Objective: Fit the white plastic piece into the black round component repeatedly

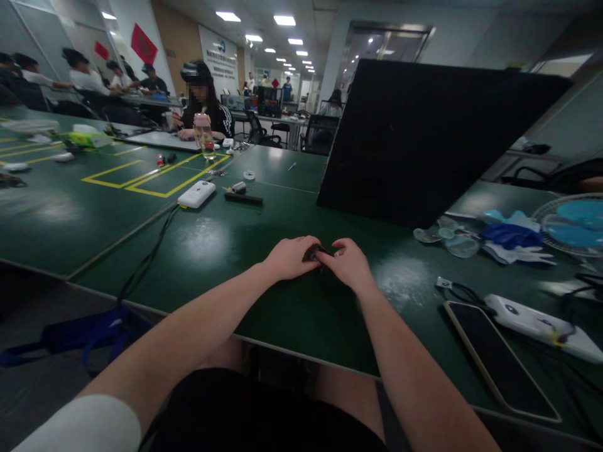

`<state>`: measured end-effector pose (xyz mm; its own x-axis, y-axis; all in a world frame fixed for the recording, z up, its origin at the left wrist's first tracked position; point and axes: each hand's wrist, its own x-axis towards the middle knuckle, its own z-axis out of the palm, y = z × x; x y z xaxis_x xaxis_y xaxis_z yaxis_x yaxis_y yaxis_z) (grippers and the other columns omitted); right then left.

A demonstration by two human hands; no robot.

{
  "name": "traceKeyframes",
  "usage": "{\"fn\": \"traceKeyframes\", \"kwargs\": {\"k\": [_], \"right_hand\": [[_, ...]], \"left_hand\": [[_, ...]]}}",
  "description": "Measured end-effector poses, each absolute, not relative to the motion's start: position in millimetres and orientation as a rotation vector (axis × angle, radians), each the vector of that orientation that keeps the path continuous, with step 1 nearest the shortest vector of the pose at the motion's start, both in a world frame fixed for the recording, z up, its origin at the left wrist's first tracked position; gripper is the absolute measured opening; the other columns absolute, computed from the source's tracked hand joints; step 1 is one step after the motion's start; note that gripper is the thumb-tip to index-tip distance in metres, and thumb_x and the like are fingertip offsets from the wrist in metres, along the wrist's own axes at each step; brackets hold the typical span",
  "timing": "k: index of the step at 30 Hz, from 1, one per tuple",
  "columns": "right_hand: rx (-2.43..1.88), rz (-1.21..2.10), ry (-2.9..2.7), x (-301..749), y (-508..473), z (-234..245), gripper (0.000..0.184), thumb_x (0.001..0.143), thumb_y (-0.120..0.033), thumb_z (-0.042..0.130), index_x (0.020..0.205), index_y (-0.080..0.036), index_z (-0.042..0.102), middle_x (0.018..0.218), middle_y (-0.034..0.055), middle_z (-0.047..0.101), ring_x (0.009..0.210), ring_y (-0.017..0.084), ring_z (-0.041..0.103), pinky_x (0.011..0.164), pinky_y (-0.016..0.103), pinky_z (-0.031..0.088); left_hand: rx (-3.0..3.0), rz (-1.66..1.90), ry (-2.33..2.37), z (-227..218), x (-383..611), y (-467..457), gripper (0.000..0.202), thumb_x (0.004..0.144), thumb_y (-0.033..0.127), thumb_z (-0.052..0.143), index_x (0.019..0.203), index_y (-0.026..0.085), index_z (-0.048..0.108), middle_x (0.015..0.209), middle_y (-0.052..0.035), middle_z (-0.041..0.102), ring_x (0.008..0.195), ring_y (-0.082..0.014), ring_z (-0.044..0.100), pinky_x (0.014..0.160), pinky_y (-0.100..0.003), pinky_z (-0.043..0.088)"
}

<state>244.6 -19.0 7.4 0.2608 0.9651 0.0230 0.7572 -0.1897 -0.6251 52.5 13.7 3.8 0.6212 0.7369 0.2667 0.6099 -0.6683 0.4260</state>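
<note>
Just above the green tabletop [292, 314], both of my hands meet around a small dark object [312, 252]. Its kind is too small and too covered by fingers to make out. My left hand [294, 256] is closed on it from the left, fingers curled over the far side. From the right, my right hand [348, 263] presses a thumb or fingertip against the object, its other fingers bent. Something small and pale [338, 253] shows at the right fingers.
A large black panel [424, 138] stands beyond my hands. To the right lie a phone [499, 358], a white power bank [541, 326], gloves [516, 238] and a fan [575, 223]. Ahead left are another white power bank [196, 194], a dark bar [244, 198] and a bottle [205, 138]. A person [207, 107] sits opposite.
</note>
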Motion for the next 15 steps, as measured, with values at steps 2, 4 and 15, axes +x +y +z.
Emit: {"fn": "traceKeyframes", "kwargs": {"k": [2, 4, 15], "right_hand": [[-1.976, 0.551, -1.513, 247.3, -20.1, 8.7, 0.066, 0.072, -0.059, 0.074, 0.122, -0.019, 0.059, 0.099, 0.0082, 0.069, 0.08, 0.023, 0.065, 0.065, 0.034, 0.05], [-1.962, 0.554, -1.512, 249.7, -21.5, 9.8, 0.062, 0.074, -0.055, 0.075, 0.122, -0.019, 0.061, 0.106, 0.0093, 0.069, 0.086, 0.023, 0.066, 0.069, 0.035, 0.051], [-1.875, 0.538, -1.828, 246.5, -22.8, 6.7, 0.021, 0.084, -0.033, 0.069, 0.102, -0.022, 0.073, 0.099, 0.0046, 0.073, 0.087, 0.021, 0.067, 0.073, 0.033, 0.051]], "left_hand": [[2.492, 0.645, 1.197, 3.0, 51.7, 14.9, 0.043, 0.089, 0.043, 0.063, 0.127, 0.024, 0.054, 0.124, -0.0062, 0.068, 0.107, -0.0249, 0.067, 0.092, -0.04, 0.054], [2.401, 0.666, 1.329, 2.9, 50.0, 16.6, 0.043, 0.09, 0.042, 0.062, 0.128, 0.024, 0.052, 0.122, -0.0069, 0.069, 0.106, -0.0252, 0.067, 0.09, -0.039, 0.054], [2.264, 0.663, 1.465, 3.7, 46.1, 20.6, 0.04, 0.092, 0.039, 0.061, 0.127, 0.024, 0.049, 0.125, -0.0099, 0.067, 0.106, -0.026, 0.068, 0.09, -0.04, 0.053]]}}
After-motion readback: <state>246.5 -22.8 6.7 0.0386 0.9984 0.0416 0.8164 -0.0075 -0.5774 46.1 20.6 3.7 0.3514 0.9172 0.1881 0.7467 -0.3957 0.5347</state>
